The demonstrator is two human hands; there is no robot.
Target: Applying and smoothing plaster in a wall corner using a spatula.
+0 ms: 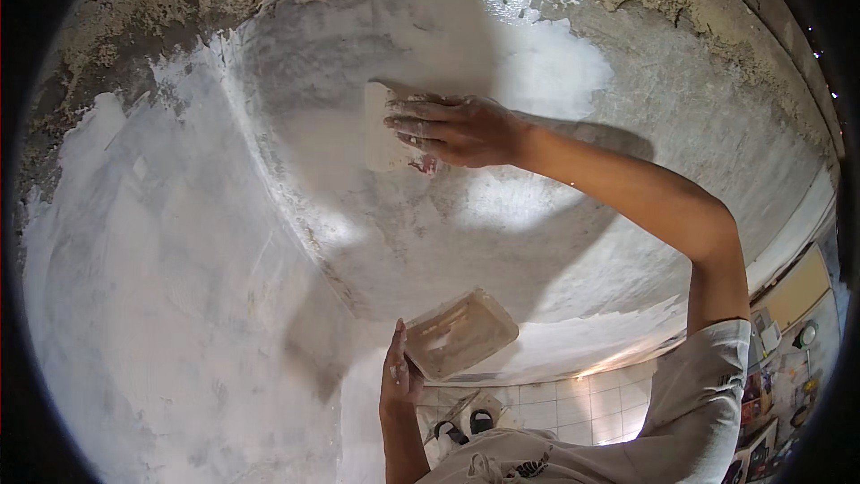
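My right hand [459, 130] is closed round a wide putty knife [380, 145], its pale blade against the grey wall [439, 233] and a bit of red showing below my fingers. White smears coat those fingers. Lower down, my left hand [399, 381] grips the left side of a shallow rectangular tray [494, 312], which is tilted and has a pale, plaster-like residue inside. A bright white coat of plaster [551, 67] lies on the wall to the upper right of the knife.
An inner corner [269, 179] separates this wall from a whitish left wall [152, 278]. Rough bare masonry [717, 31] runs along the top. Below are a tiled floor [573, 405] and my dark-strapped footwear [482, 419]. Assorted items [761, 390] stand at the far right.
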